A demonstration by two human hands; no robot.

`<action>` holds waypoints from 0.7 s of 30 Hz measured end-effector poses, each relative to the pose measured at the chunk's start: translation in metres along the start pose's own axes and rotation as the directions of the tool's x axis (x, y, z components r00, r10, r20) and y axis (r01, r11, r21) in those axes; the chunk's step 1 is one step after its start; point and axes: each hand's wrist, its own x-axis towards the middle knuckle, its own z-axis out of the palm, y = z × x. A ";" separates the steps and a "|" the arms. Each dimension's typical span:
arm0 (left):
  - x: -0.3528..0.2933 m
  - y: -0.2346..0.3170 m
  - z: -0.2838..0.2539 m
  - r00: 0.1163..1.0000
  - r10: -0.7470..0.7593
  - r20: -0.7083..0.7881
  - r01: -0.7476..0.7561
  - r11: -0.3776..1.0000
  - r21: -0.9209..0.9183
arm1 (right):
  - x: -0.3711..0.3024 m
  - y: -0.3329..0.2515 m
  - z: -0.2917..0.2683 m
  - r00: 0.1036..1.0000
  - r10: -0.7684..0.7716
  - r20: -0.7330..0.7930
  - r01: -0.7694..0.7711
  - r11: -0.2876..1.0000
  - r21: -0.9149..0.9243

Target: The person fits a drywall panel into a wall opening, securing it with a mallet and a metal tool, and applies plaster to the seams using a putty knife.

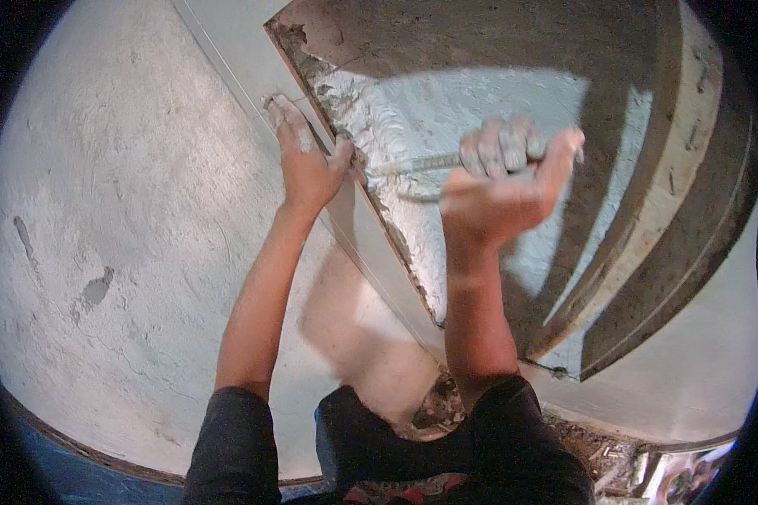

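Your left hand (305, 160) lies flat and spread against the plastered wall (118, 210), its fingertips at the corner of the rough opening (446, 101) and its thumb on the wall's chipped edge (370, 202). To the right, your right hand (501, 181) is clenched in a fist around a ribbed steel bar (421, 162), whose tip touches the crumbly mortar just inside that edge. Farther right, curved concrete ledges (665, 194) run down the opening's far side, half in shadow.

No packages, labels, signs or screens show anywhere in this view
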 end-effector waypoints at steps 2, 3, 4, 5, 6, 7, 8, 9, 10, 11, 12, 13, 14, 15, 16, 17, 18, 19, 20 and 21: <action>-0.002 -0.003 0.000 1.000 0.018 0.003 -0.018 1.000 0.024 | 0.013 0.025 0.021 0.971 -0.014 -0.240 0.018 1.000 0.017; -0.006 -0.006 -0.005 1.000 0.024 0.006 -0.024 0.998 0.050 | 0.018 0.030 0.040 0.897 0.030 -0.441 -0.050 0.998 -0.033; -0.005 -0.005 -0.005 0.999 0.037 0.002 -0.037 0.998 0.060 | 0.025 0.037 0.039 0.904 0.031 -0.425 -0.038 0.999 -0.009; -0.004 -0.003 -0.005 1.000 0.027 -0.006 -0.027 0.999 0.036 | 0.032 0.045 0.037 0.912 0.031 -0.410 -0.027 1.000 0.016; -0.002 0.001 -0.004 1.000 0.017 -0.014 -0.017 1.000 0.013 | 0.038 0.050 0.037 0.926 0.015 -0.378 -0.007 1.000 0.022; -0.002 0.003 -0.005 1.000 0.006 -0.018 -0.006 1.000 -0.003 | 0.044 0.056 0.037 0.939 0.005 -0.345 0.006 0.999 0.033; -0.003 0.003 -0.006 1.000 0.001 -0.013 -0.001 1.000 -0.002 | 0.048 0.060 0.038 0.955 -0.020 -0.295 0.029 0.999 0.026; -0.004 0.002 -0.007 1.000 -0.004 -0.008 0.004 1.000 0.000 | 0.052 0.064 0.040 0.969 -0.045 -0.244 0.052 0.998 0.020; -0.002 0.002 -0.007 1.000 -0.005 -0.007 0.005 1.000 -0.004 | 0.057 0.067 0.044 0.955 -0.081 -0.286 0.083 0.997 -0.006; -0.001 0.004 -0.007 1.000 0.001 -0.007 -0.001 1.000 0.005 | 0.060 0.070 0.049 0.938 -0.116 -0.327 0.111 0.993 -0.034; -0.001 0.005 -0.008 1.000 0.007 -0.006 -0.007 1.000 0.014 | 0.063 0.075 0.052 0.918 -0.150 -0.367 0.137 0.989 -0.063; 0.000 0.006 -0.008 1.000 0.009 -0.006 -0.009 1.000 0.022 | 0.064 0.080 0.053 0.925 -0.126 -0.358 0.121 0.992 -0.037; 0.001 0.006 -0.007 1.000 0.019 -0.014 -0.019 1.000 0.024 | 0.064 0.087 0.052 0.932 -0.103 -0.348 0.106 0.994 -0.011; 0.003 0.005 -0.006 0.999 0.030 -0.022 -0.029 0.999 0.026 | 0.064 0.095 0.051 0.938 -0.081 -0.337 0.091 0.996 0.014; 0.001 0.004 -0.006 0.999 0.032 -0.027 -0.031 0.999 0.027 | 0.061 0.102 0.049 0.944 -0.054 -0.325 0.068 0.997 0.035; 0.000 0.003 -0.005 0.999 0.025 -0.023 -0.024 0.999 0.028 | 0.058 0.108 0.047 0.949 -0.028 -0.313 0.047 0.997 0.054; -0.001 0.004 -0.005 1.000 0.019 -0.020 -0.018 0.999 0.027 | 0.056 0.113 0.045 0.954 -0.004 -0.300 0.027 0.997 0.073; 0.001 0.004 -0.006 1.000 0.020 -0.016 -0.019 0.999 0.030 | 0.058 0.110 0.041 0.964 0.010 -0.265 0.025 0.992 0.127; 0.002 0.003 -0.007 0.999 0.029 -0.020 -0.029 0.999 0.027 | 0.061 0.105 0.034 0.973 0.020 -0.228 0.022 0.983 0.180; 0.002 0.003 -0.008 0.999 0.039 -0.024 -0.039 0.999 0.023 | 0.063 0.101 0.030 0.981 0.027 -0.191 0.019 0.973 0.232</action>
